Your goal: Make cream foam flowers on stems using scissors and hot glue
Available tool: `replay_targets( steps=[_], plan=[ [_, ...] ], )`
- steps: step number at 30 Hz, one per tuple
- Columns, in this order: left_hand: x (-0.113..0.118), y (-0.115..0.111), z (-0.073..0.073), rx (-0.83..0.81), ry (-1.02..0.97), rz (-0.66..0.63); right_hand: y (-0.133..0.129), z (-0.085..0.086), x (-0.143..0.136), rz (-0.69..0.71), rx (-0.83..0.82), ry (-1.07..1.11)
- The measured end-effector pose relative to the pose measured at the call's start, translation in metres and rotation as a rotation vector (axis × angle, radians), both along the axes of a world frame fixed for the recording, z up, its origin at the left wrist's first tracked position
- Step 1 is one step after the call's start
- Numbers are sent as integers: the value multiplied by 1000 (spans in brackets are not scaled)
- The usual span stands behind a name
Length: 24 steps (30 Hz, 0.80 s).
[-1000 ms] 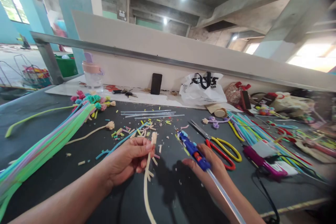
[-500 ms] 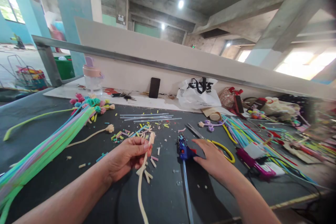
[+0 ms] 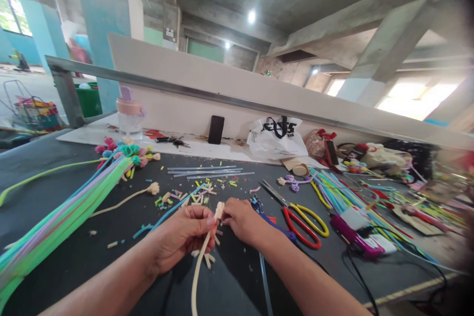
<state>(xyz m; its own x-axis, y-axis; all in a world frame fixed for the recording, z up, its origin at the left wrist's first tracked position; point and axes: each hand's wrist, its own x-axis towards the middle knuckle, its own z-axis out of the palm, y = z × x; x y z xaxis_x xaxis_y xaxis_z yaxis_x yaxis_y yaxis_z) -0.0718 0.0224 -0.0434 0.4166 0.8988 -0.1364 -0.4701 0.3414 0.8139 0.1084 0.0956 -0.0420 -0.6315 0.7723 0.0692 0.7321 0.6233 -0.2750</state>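
Observation:
Between the thumb and fingers of my left hand (image 3: 196, 229) is a long cream pipe cleaner (image 3: 199, 271), its thick, folded tip pointing up and its tail hanging toward me. My right hand (image 3: 242, 219) is closed at that tip, fingers pinched against its right side; the fingertips are partly hidden. Under my right wrist lies a blue glue gun (image 3: 285, 231), partly covered, with a clear glue stick (image 3: 265, 284) trailing from it. Scissors (image 3: 301, 227) with red and yellow handles rest just right of it. Short cut pieces (image 3: 208, 259) lie below and behind my hands.
Long green and purple pipe cleaners (image 3: 81, 197) with flower heads lie left. Clear glue sticks (image 3: 211, 172), a phone (image 3: 216, 130) and a white bag (image 3: 276, 140) are farther back. At right are a magenta device (image 3: 355, 237), cables and more coloured stems (image 3: 333, 190).
My right hand has left the glue gun and moved left to the tip of the cream pipe cleaner, its fingers closing. The red scissor handle now shows. My left hand keeps its hold.

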Motion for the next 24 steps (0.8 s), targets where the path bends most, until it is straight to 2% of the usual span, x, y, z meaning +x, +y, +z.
replay_targets(
  steps=[3,8,14,19,24],
  plan=[
    [4,-2,0,-21,20,-28,-12,4,14,-53,-42,132],
    [7,-4,-2,-51,41,-89,-25,10,34,-225,-154,394],
    [7,-6,-3,-86,85,-144,-39,28,38,-256,-358,742],
    [8,-5,-4,-91,89,-196,-56,42,36,-221,-329,716],
    [8,-6,-7,-87,106,-229,-65,48,34,-219,-193,582]
  ],
)
